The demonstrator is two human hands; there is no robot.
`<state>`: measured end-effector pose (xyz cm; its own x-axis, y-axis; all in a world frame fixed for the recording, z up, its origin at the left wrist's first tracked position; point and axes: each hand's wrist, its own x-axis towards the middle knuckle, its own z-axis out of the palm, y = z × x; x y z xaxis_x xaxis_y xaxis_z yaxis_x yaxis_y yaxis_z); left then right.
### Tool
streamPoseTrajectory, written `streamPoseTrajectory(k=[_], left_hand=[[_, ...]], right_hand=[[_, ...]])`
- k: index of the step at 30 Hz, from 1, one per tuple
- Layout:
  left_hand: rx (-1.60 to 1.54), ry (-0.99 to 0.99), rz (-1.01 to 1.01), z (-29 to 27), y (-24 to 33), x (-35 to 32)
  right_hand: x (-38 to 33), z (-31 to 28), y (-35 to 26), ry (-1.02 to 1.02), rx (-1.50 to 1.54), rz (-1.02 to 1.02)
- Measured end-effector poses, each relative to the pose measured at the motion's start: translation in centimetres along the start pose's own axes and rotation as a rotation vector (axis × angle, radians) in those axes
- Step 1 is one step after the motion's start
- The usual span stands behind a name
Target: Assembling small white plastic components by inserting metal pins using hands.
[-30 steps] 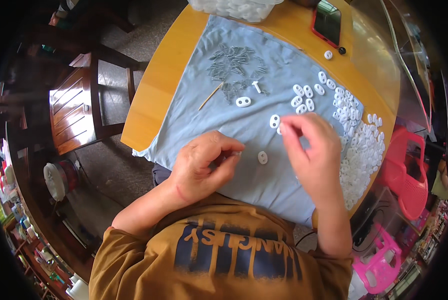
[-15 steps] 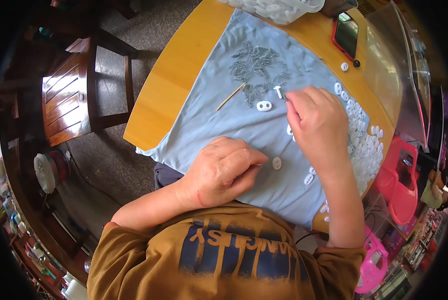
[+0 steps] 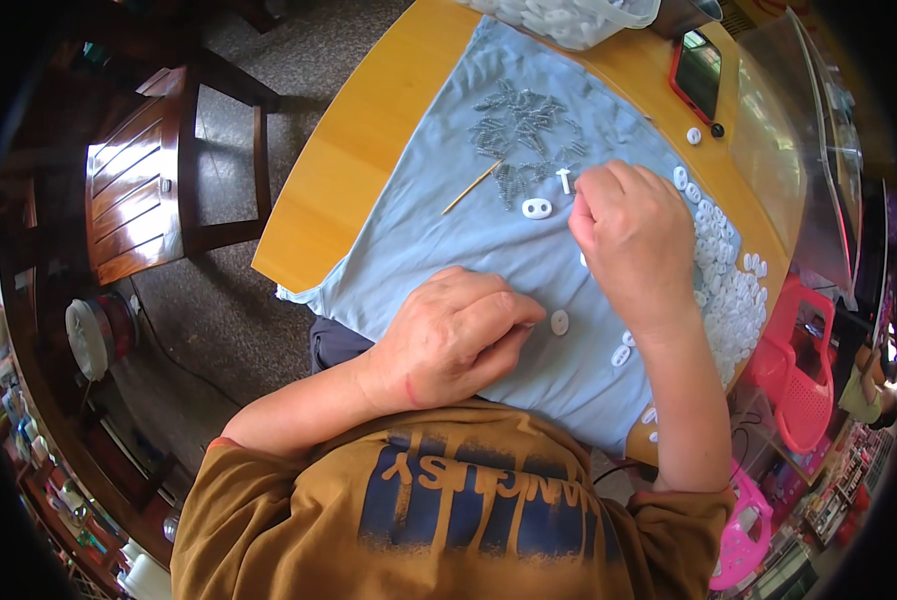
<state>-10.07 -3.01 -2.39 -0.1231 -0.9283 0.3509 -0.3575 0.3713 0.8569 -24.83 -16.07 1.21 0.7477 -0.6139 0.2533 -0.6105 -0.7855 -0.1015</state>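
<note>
My right hand [image 3: 637, 235] is closed in a pinch over the blue cloth [image 3: 399, 225]; what its fingertips hold is hidden. Just left of them is a small white T-shaped plunger [image 3: 565, 180]. A white two-hole cord-lock piece [image 3: 538, 208] lies nearby, left of the same fingertips. My left hand [image 3: 459, 330] rests low on the cloth, fingers curled together, and anything within them is out of sight. Close to its fingertips lies another white oval piece [image 3: 560, 322]. Beyond both hands is a loose pile of small metal springs [image 3: 524, 125], with a thin wooden stick [image 3: 471, 188] beside it.
Many white pieces [image 3: 734, 300] are heaped along the table's right side. A clear tub [image 3: 579, 25] of white parts stands at the far edge, near a red-edged phone [image 3: 697, 75]. Left of the wooden table [image 3: 314, 195] is a wooden chair [image 3: 134, 185]; pink plastic seats [image 3: 799, 365] stand right.
The dark bit seen earlier at my right fingertips is now hidden, and those fingers sit slightly nearer me. My left hand has barely shifted. The view has moved a little.
</note>
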Motion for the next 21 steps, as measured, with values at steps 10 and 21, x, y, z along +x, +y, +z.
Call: streamPoseTrajectory(k=[10,21], left_hand=[[-0.172,-0.021,-0.137,-0.8,0.4,0.1],[-0.425,0.001,-0.383,-0.7,3.2,2.8]], right_hand=[[-2.4,-2.6,-1.0,-0.063,0.83,0.567],[-4.9,-5.6,-3.3,-0.125,1.405,0.78]])
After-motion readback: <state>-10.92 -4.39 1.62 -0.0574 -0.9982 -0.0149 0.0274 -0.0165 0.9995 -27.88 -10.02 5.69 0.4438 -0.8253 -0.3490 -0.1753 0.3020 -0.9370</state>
